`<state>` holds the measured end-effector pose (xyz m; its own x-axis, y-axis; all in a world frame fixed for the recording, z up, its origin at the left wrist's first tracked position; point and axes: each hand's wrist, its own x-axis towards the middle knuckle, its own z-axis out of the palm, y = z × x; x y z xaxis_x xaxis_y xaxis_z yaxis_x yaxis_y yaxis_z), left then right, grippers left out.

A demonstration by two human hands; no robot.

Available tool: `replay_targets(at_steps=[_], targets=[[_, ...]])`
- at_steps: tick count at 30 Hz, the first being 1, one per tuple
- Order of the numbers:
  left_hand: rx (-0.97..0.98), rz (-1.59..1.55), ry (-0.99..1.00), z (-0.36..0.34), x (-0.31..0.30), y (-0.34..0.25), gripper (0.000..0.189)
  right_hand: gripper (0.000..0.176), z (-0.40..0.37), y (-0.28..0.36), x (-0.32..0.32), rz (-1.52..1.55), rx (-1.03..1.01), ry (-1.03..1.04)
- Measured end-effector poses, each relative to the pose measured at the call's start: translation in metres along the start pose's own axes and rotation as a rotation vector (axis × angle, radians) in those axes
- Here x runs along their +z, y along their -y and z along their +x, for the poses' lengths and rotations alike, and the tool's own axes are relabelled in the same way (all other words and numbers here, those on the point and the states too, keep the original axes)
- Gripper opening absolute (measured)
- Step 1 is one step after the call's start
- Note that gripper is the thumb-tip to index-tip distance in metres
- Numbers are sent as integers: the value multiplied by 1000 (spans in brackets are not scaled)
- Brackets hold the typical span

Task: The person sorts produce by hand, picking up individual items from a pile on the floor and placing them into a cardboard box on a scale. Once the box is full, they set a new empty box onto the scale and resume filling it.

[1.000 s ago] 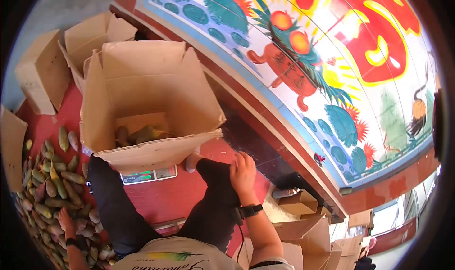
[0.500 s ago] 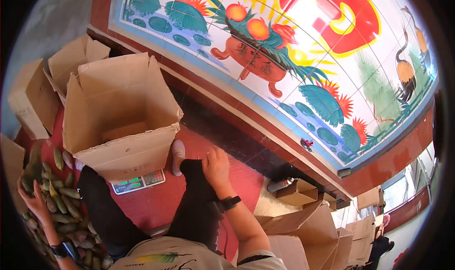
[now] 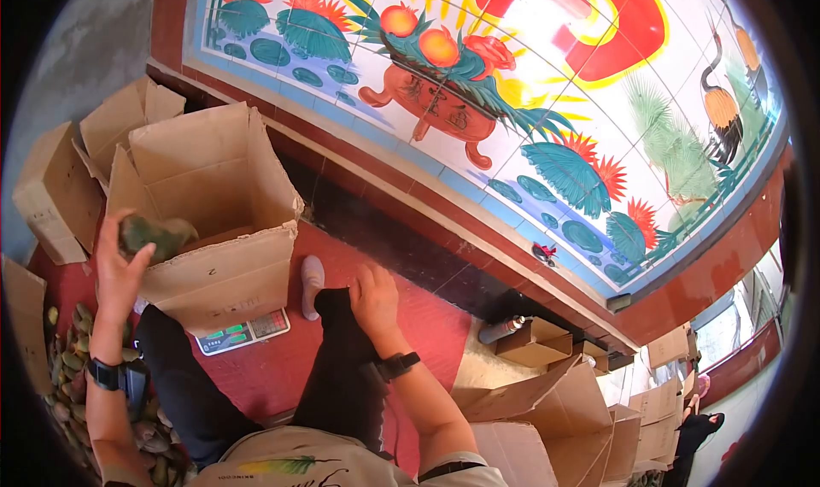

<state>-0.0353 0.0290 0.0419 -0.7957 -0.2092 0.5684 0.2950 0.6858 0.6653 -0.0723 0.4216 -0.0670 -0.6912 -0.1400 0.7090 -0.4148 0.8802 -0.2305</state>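
Observation:
My left hand (image 3: 121, 261) grips a green, elongated vegetable (image 3: 160, 236) at the left rim of a large open cardboard box (image 3: 224, 275). Brown patches show on the vegetable, and part of it is blurred. The box stands on a digital scale (image 3: 243, 333) with green displays, between my legs. My right hand (image 3: 374, 299) rests on my right knee, its fingers loosely spread. A pile of similar vegetables (image 3: 77, 376) lies on the floor at the far left, partly behind my left forearm.
More cardboard boxes (image 3: 55, 192) stand at the left, and others (image 3: 547, 419) at the lower right. A metal bottle (image 3: 501, 329) lies near small boxes. A person in dark clothes (image 3: 700, 431) is at the far right. A painted tile wall (image 3: 427, 102) rises ahead.
My left hand has moved from the pile up to the box's left rim and now holds a vegetable. My right hand stays on the knee. The view has shifted slightly.

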Motion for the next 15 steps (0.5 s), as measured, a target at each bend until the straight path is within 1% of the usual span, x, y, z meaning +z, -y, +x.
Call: replay_targets(at_steps=[1, 2, 4, 5, 6, 8, 9, 11, 12, 14, 15], targets=[[42, 73, 52, 0, 5, 1, 48, 26, 1, -2, 0, 1, -1, 0], [39, 77, 52, 0, 10, 0, 48, 26, 0, -3, 1, 5, -4, -7], [223, 198, 37, -1, 16, -3, 44, 26, -2, -4, 2, 16, -9, -5], [213, 233, 61, 0, 13, 1, 37, 26, -1, -4, 2, 22, -5, -6], [209, 236, 59, -1, 13, -4, 37, 26, 0, -4, 1, 25, -2, -8], [265, 323, -4, -5, 14, -21, 33, 26, 1, -2, 0, 24, -2, -5], [264, 325, -6, -6, 12, -22, 33, 26, 1, -2, 0, 21, 2, -7], [339, 410, 0, -11, 10, -22, 33, 27, 1, -3, 0, 7, 9, -1], [337, 408, 3, -14, 9, -20, 33, 28, -1, -3, 0, -6, 18, 8], [433, 530, 35, -21, 4, -9, 34, 28, -2, -4, 1, -6, 11, -4], [431, 529, 38, -25, 1, -4, 34, 29, -2, -5, 1, -6, 5, -19]])
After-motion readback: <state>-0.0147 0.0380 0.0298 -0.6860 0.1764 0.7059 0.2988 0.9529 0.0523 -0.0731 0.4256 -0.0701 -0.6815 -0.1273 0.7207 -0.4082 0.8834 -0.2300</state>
